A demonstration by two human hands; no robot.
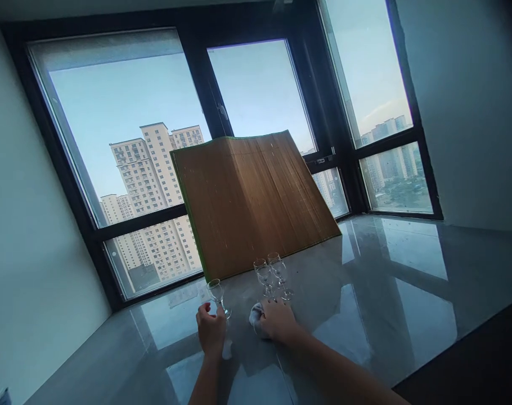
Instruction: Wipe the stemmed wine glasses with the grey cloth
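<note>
On the shiny grey surface, a stemmed glass (215, 290) stands at the left, just behind my left hand (211, 327). The fingers of that hand are curled beside the glass; whether they grip it is hard to make out. My right hand (278, 319) rests on a crumpled whitish cloth (256, 320), fingers closed over it. Two more stemmed glasses, one on the left (263, 275) and one on the right (277, 269), stand close together just beyond my right hand.
Behind the glasses a large brown board (256, 202) with a green edge leans against the dark window frame (205, 90). The glossy sill (391, 292) reaches right to a dark edge. A wall (36, 225) closes the left side.
</note>
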